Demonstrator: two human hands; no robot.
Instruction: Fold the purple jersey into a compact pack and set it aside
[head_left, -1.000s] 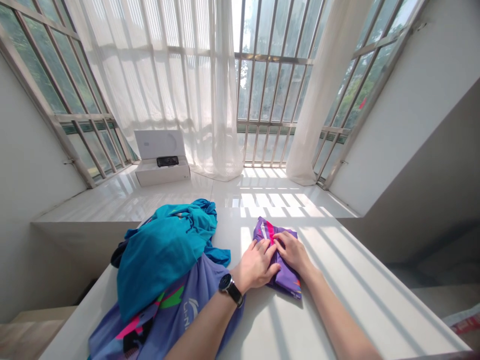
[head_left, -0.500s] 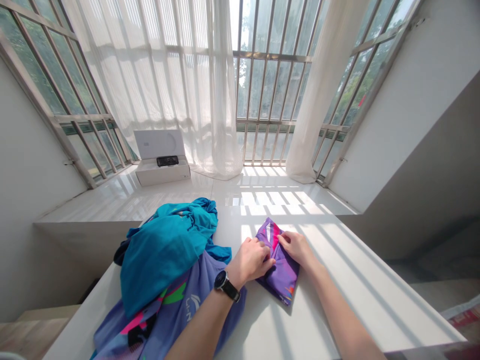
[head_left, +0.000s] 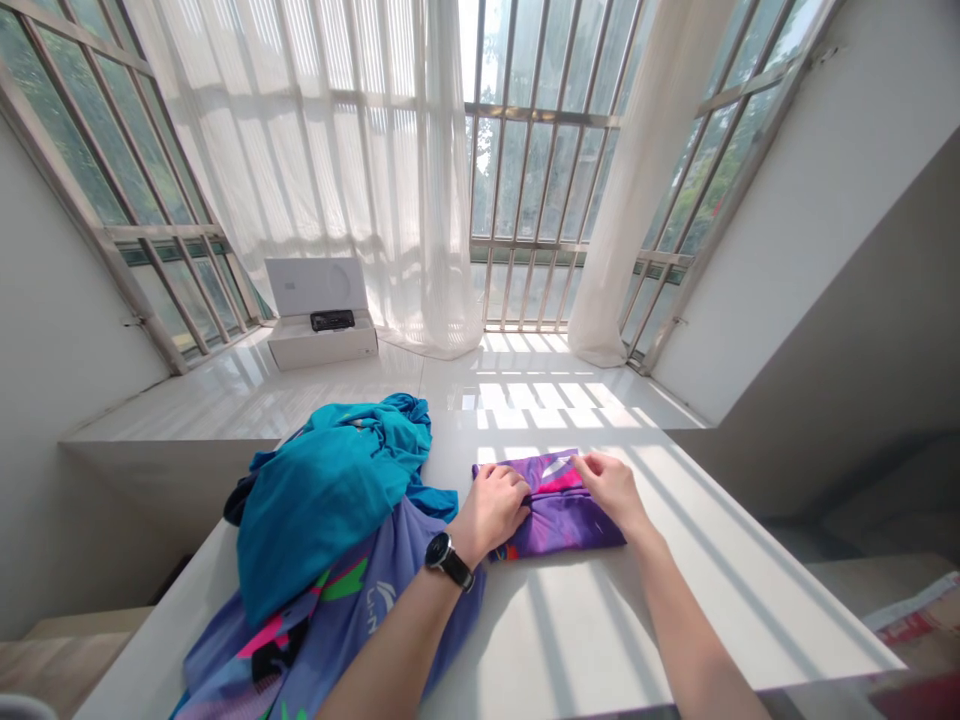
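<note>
A purple shirt (head_left: 574, 520), folded into a flat rectangle with pink and white markings, lies crosswise on the white table (head_left: 577, 630). My left hand (head_left: 495, 508), with a black watch on its wrist, is closed over the left end of the bundle, fingers bent on the cloth. At the upper right edge, my right hand (head_left: 609, 490) pinches the fabric between thumb and fingers. Left of my hands is a loose teal garment (head_left: 322, 500), heaped on top of a spread lavender shirt (head_left: 405, 560) with a white logo and bright patches.
An open white box (head_left: 322, 345) holding a black device (head_left: 332, 320) stands on the window ledge (head_left: 405, 375). Behind it hang sheer white curtains (head_left: 375, 200) before barred windows. Sunlight stripes fall across the table and ledge.
The folded purple shirt has turned from a slanted upright position to lying crosswise. My left hand has shifted slightly left and my right hand slightly right, both staying on it.
</note>
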